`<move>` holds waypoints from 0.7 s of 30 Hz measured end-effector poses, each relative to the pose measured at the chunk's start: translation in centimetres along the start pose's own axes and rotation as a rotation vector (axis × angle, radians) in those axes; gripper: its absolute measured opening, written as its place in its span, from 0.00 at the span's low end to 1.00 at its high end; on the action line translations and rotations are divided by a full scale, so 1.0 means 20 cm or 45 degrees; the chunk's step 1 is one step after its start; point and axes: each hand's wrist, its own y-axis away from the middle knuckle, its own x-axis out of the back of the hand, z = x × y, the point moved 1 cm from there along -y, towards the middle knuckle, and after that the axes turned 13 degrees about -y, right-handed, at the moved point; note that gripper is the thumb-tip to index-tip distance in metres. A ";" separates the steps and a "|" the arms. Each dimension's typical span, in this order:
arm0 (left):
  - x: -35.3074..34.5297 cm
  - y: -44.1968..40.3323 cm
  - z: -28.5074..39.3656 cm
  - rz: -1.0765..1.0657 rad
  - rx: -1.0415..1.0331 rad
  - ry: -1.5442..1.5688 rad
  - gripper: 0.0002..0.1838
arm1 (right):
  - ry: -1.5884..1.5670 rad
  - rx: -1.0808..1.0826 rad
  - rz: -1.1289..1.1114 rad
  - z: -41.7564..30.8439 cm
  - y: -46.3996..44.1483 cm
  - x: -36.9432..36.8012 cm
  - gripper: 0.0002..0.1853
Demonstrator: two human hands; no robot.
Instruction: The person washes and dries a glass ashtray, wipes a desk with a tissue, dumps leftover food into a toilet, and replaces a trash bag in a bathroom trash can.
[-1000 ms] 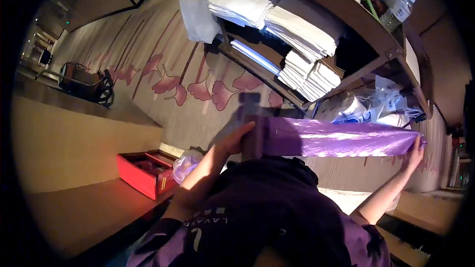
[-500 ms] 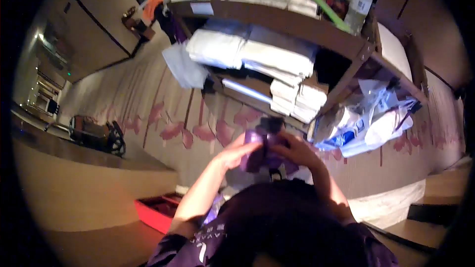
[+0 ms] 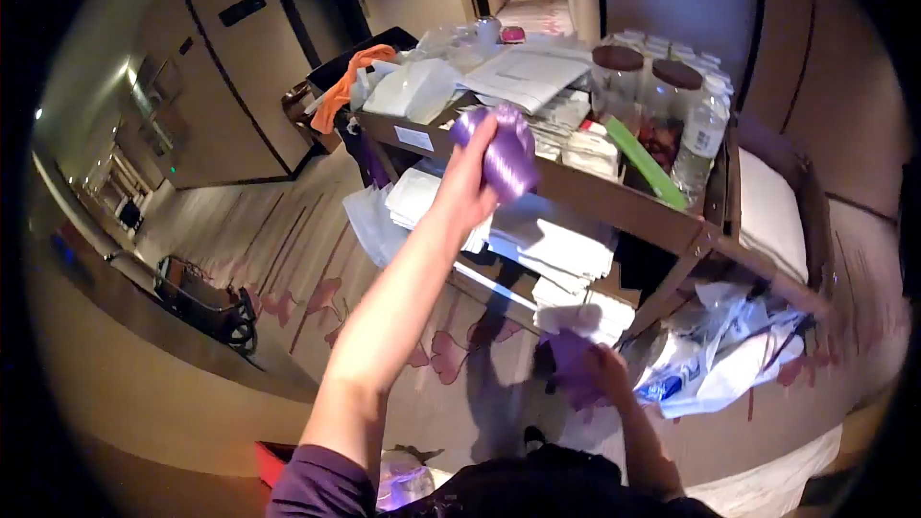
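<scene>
My left hand (image 3: 468, 177) is raised at the front edge of the cart's top, closed round a shiny purple bundle (image 3: 510, 161) that looks like satin cloth. Lower down on the right, my right hand (image 3: 610, 371) grips a limp purple cloth bag (image 3: 573, 364). A dark item shows at the left of this bag; its kind is unclear. The bag hangs in front of the cart's lower shelf, near white folded towels (image 3: 585, 312). Behind the satin bundle lie stacked papers and packets (image 3: 528, 72) on the cart's top.
The housekeeping cart (image 3: 624, 194) carries lidded jars (image 3: 616, 86), water bottles (image 3: 702, 139), a green strip (image 3: 645, 163) and an orange cloth (image 3: 350, 86). A clear plastic bag of supplies (image 3: 715, 355) sits low right. A red box (image 3: 273, 463) stands lower left, on the carpeted corridor's near side.
My hands have separated from in front of my body. The left has risen forward to the cart's top with the purple bundle; the right has moved lower right with the purple bag. The view has tilted up.
</scene>
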 end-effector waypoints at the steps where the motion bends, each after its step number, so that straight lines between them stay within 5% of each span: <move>1: 0.01 -0.16 0.03 0.067 0.045 0.093 0.18 | 0.141 0.027 -0.048 -0.02 -0.01 -0.03 0.12; 3: 0.07 -0.35 0.04 0.141 0.093 0.005 0.18 | -0.027 0.267 -0.050 0.03 -0.01 -0.14 0.12; 5: 0.02 -0.33 0.09 0.677 0.218 -0.380 0.22 | -0.188 0.015 -0.218 -0.12 0.03 -0.18 0.13; 7: -0.02 -0.20 0.06 0.812 -0.031 -0.628 0.26 | -0.138 -0.010 -0.299 -0.19 0.07 -0.18 0.13; 9: 0.03 0.07 -0.05 0.481 -0.722 -0.837 0.28 | -0.134 -0.050 -0.368 -0.19 0.08 -0.20 0.12; 10: 0.09 0.23 -0.14 0.378 -0.611 -0.924 0.24 | -0.151 -0.094 -0.392 -0.18 0.09 -0.21 0.11; 11: 0.14 0.46 -0.24 0.193 -0.161 -1.288 0.23 | -0.169 -0.136 -0.412 -0.19 0.08 -0.22 0.10; 12: 0.31 0.62 -0.47 -0.173 -0.250 -1.267 0.21 | -0.178 -0.119 -0.460 -0.28 0.09 -0.25 0.10; 13: 0.27 0.89 -0.58 -0.125 -0.287 -1.041 0.22 | -0.185 -0.102 -0.516 -0.40 0.12 -0.28 0.09; 14: 0.36 1.10 -0.70 -0.163 -0.166 -1.636 0.22 | -0.185 -0.085 -0.586 -0.47 0.14 -0.34 0.08; 16: 0.52 1.47 -0.93 -0.038 0.210 -1.354 0.17 | -0.382 -0.075 -0.724 -0.46 0.21 -0.52 0.08; 17: 0.49 1.67 -0.92 0.238 0.336 -1.225 0.16 | -0.477 -0.088 -0.810 -0.43 0.26 -0.60 0.09; 20: 0.37 2.17 -0.80 0.851 0.231 -0.808 0.14 | -0.503 -0.105 -1.215 -0.44 0.49 -0.90 0.10; 21: 0.41 2.34 -0.82 1.029 0.257 -1.112 0.12 | -0.557 -0.126 -1.341 -0.44 0.60 -0.98 0.10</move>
